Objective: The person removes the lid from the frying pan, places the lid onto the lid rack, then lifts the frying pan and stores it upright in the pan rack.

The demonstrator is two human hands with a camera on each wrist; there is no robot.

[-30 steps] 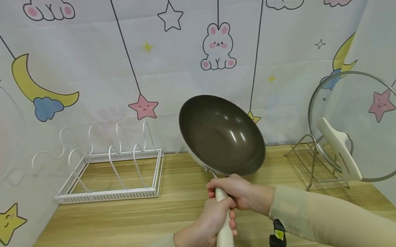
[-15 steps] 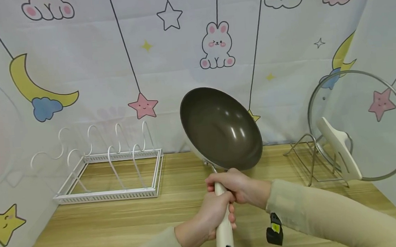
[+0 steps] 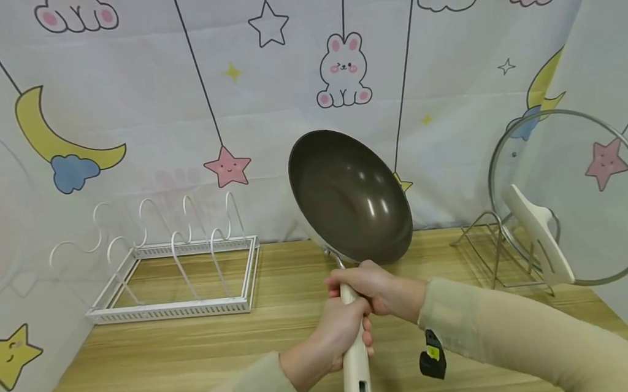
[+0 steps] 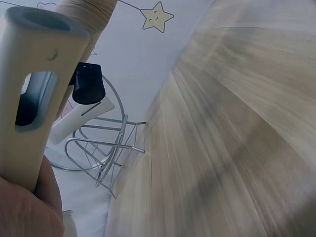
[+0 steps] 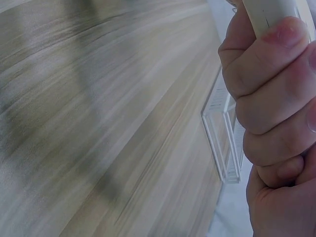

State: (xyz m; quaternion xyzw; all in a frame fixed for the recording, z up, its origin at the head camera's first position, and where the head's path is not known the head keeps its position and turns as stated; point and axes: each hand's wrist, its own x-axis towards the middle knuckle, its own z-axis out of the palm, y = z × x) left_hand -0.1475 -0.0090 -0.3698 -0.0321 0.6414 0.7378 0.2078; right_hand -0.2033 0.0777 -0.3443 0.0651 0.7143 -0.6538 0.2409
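Observation:
A deep frying pan [image 3: 350, 199] with a dark inside and a long cream handle [image 3: 355, 371] is held up over the table, its open face tilted toward me. My right hand [image 3: 373, 285] grips the handle close to the pan, fingers curled round it in the right wrist view. Just below, my left hand [image 3: 338, 329] wraps the middle of the same handle, its thumb beside the right hand. In the left wrist view the slotted handle end [image 4: 37, 98] sticks out past the left hand [image 4: 29, 210].
At the left a white rack [image 3: 173, 311] with several curved wires stands on the wooden table [image 3: 194, 365]. To the right, a metal wire stand [image 3: 495, 249] bears a glass lid [image 3: 598, 223] with a cream handle. A patterned cloth [image 3: 283, 87] hangs behind.
Both hands have raised the pan slightly, and its face has tipped up and drifted a little right at its left edge. The grips are the same; rack and lid stay put.

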